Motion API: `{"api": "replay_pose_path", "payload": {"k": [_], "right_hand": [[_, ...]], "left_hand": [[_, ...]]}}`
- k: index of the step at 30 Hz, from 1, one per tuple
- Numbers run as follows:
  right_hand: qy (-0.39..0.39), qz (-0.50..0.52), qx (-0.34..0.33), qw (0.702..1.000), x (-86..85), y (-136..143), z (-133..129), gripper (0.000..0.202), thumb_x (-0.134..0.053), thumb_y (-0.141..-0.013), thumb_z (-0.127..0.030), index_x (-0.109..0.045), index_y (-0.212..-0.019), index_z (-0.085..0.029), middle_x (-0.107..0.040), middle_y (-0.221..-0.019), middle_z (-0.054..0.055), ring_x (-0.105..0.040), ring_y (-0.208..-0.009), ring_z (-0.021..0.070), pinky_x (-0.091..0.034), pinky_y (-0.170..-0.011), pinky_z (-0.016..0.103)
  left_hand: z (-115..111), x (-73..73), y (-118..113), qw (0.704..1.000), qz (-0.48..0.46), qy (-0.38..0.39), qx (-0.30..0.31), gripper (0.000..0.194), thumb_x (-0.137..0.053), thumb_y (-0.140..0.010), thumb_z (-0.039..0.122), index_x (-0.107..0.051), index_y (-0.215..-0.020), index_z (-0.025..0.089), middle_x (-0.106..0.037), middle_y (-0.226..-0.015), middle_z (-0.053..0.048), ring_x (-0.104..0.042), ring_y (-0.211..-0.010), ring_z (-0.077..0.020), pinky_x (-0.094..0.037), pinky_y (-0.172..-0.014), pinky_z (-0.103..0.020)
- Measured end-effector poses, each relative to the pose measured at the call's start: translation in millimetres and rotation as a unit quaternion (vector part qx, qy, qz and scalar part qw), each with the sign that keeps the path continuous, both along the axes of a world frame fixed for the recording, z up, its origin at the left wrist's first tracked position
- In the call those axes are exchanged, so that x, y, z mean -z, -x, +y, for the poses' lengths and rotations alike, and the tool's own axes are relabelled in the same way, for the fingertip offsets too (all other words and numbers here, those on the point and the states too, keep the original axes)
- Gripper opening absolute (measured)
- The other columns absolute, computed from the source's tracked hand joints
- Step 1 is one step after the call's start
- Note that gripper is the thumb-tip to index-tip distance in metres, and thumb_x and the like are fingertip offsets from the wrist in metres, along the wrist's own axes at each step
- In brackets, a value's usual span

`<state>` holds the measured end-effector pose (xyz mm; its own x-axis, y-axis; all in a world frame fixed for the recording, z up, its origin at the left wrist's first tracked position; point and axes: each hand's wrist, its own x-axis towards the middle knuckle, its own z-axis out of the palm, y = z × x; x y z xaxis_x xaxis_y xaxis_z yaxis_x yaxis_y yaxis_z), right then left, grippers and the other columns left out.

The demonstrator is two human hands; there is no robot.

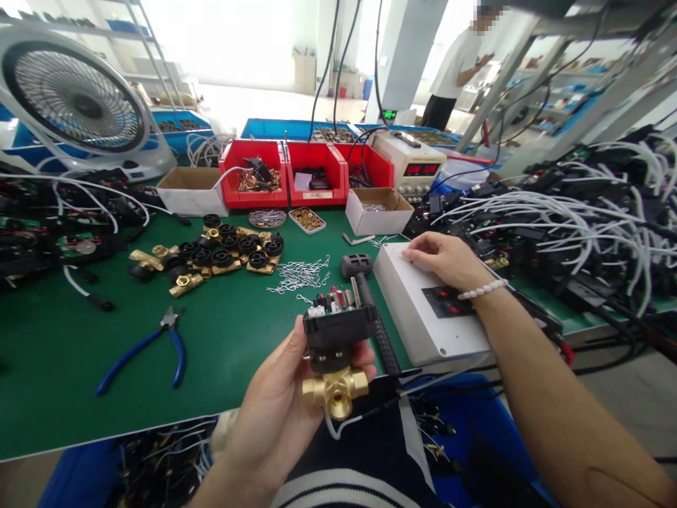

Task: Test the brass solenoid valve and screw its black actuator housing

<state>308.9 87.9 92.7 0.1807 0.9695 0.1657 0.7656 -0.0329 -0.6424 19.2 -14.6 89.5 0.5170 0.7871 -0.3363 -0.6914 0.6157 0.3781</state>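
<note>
My left hand [280,402] grips a motorised brass valve [336,384] above the table's front edge. Its black actuator housing is uncovered on top, showing a circuit board and small wires; the three-port brass body faces me. A white cable hangs below it. On the right, my right hand [441,262] rests on the far end of a light grey control box [405,303], thumb and fingertips drawn together on its top. Whatever sits under those fingertips is hidden. Behind the valve lies a black-handled hammer [386,339].
Blue-handled cutters [169,324], brass valve bodies [227,250] and wire clips [301,275] lie on the green table [222,367]. Red bins [254,194], a power supply [412,166] and a fan [79,99] stand behind. Cabled actuators [571,219] crowd the right. A person [452,67] stands beyond.
</note>
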Motion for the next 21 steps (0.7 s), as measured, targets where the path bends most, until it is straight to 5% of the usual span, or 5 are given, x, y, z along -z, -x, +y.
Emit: {"api": "replay_pose_path", "payload": {"k": [21], "right_hand": [[0.008,-0.005,0.012,1.000,-4.7,5,-2,0.026,-0.067,-0.067,-0.044,-0.066,-0.071,-0.018,-0.066,-0.068,0.004,-0.055,-0.062,0.0166,-0.044,-0.061,0.029]], "left_hand": [[1,9.6,8,0.999,-0.015,-0.025,0.019,0.026,-0.054,-0.099,0.032,-0.073,-0.107,0.016,-0.074,-0.103,-0.011,-0.071,-0.098,-0.0180,-0.057,-0.096,-0.038]]}}
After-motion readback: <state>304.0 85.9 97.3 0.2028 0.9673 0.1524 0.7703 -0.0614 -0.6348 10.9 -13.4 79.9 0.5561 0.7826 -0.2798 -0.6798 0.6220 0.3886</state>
